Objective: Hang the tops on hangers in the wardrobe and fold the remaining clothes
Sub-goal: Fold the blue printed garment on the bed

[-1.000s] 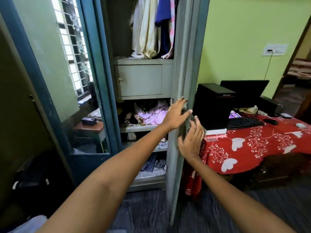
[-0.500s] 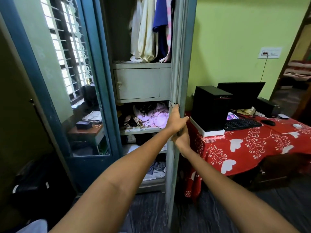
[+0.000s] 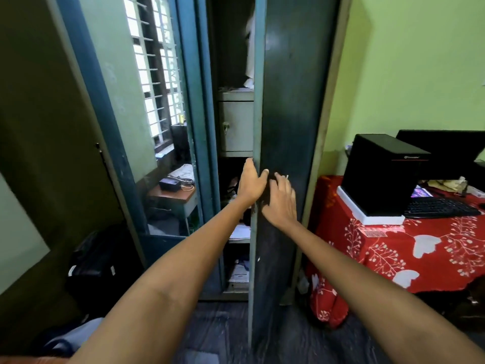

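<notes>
Both hands on the right wardrobe door, which stands partly open.

The left hand [image 3: 250, 183] curls its grip round the edge of the wardrobe door [image 3: 286, 127], thumb on the outer face. The right hand [image 3: 282, 202] lies flat and open against the same door, holding nothing. Through the narrow gap the wardrobe [image 3: 235, 122] shows a pale garment [image 3: 249, 48] hanging above a small locker. A red-clothed desk [image 3: 393, 248] stands just right.

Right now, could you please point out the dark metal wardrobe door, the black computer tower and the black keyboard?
dark metal wardrobe door [image 3: 286, 106]: head view, upper outer face.
black computer tower [image 3: 378, 177]: head view, side panel.
black keyboard [image 3: 441, 207]: head view, middle of the keys.
</notes>
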Demonstrator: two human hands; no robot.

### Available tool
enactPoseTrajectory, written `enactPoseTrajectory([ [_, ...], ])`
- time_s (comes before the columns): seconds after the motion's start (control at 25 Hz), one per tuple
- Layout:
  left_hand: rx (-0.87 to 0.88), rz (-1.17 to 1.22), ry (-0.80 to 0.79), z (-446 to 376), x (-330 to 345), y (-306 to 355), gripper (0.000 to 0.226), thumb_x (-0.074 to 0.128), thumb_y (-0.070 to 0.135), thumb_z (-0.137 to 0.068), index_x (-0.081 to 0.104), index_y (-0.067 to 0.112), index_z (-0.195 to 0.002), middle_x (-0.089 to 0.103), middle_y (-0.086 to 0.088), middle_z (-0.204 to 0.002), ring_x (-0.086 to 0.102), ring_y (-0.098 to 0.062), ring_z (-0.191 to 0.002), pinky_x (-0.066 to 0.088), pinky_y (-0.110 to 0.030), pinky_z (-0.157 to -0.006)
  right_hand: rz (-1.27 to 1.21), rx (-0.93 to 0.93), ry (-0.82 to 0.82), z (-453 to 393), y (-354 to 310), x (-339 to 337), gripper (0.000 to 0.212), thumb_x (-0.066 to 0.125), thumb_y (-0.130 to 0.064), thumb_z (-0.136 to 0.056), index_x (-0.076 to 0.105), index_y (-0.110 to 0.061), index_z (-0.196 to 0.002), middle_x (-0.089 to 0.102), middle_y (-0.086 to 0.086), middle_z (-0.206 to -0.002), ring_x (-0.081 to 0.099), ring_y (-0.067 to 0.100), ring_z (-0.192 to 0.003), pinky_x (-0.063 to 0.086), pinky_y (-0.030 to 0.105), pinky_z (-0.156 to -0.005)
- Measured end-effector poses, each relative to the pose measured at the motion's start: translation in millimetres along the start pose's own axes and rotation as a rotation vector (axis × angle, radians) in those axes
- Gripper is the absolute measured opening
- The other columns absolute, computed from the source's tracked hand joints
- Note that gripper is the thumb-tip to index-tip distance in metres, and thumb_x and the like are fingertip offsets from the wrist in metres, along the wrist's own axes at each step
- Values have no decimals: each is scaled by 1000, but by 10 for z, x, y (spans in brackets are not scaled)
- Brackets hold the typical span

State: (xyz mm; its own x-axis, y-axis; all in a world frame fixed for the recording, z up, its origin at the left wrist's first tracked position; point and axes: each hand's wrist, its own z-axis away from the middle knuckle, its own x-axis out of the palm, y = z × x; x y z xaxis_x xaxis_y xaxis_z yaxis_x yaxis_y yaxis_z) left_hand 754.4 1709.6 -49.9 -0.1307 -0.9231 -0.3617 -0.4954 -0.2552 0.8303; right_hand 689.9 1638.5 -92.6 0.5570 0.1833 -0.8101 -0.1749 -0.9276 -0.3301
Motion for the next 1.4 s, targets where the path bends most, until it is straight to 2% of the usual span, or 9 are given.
enactPoseTrajectory([
  [0.12,-42,-13,-11,-311,-253,-233,23,47,10,-96,41,2,-117,52,-14,-117,48,-15,-98,41,-27,-85,107,-24,-80,-443,-47,174,56,58,-20,-84,38,-10,-136,22,14,-153,10,29,-144,12,46,-115],
  [0.28,-61,-34,-41,-731,-475,-541,23,40,7,-98,35,0,-119,48,-17,-124,48,-21,-107,40,-29,-92,100,-36,-196,-899,-52,479,53,58,-20,-85,38,-15,-134,41,12,-140,19,31,-140,18,51,-113],
  [0.48,-86,-84,-15,-1303,-671,-884,33,39,5,-98,33,-3,-129,44,-18,-134,43,-28,-125,32,-21,-94,30,-75,-151,-1340,-163,905,39,56,-17,-90,44,-14,-128,54,7,-130,22,31,-140,26,48,-110],
  [0.6,-72,-255,102,-1585,-689,-1077,40,41,7,-97,32,-4,-135,34,-20,-138,36,-32,-129,25,-29,-105,112,-113,-125,-1627,-225,1101,37,54,-20,-91,46,-12,-126,57,9,-128,28,29,-138,24,43,-110],
  [0.92,270,-760,322,-2230,-705,-1088,85,51,37,-89,-1,4,-148,-6,-19,-156,-4,-31,-145,-6,-39,-116,275,-157,-139,-2078,-342,1429,49,64,-21,-84,49,-10,-129,63,7,-118,43,28,-125,23,38,-112],
  [1.08,433,-940,419,-2854,-919,-768,77,41,49,-91,5,16,-150,1,-17,-157,-2,-31,-145,-10,-41,-114,447,-185,-87,-2204,-378,1538,48,91,-34,-42,71,-10,-79,69,3,-67,66,24,-80,53,32,-85],
  [1.24,477,-912,434,-3270,-985,-545,79,43,42,-88,5,10,-150,2,-16,-157,-2,-30,-145,-9,-39,-115,466,-221,-163,-2371,-368,1587,64,89,-34,-48,67,2,-96,69,15,-82,64,34,-90,50,40,-90],
  [1.32,489,-868,467,-3350,-938,-540,84,48,35,-81,9,5,-149,5,-18,-156,0,-33,-145,-13,-36,-114,446,-207,-126,-2397,-390,1586,63,93,-30,-23,71,0,-74,65,14,-60,65,32,-67,57,38,-71],
  [1.4,474,-856,498,-3414,-864,-560,85,47,34,-79,11,1,-148,7,-21,-155,3,-34,-144,-13,-36,-114,382,-215,-116,-2434,-340,1717,55,91,-22,-17,71,-1,-64,62,13,-51,64,32,-60,57,38,-64],
])
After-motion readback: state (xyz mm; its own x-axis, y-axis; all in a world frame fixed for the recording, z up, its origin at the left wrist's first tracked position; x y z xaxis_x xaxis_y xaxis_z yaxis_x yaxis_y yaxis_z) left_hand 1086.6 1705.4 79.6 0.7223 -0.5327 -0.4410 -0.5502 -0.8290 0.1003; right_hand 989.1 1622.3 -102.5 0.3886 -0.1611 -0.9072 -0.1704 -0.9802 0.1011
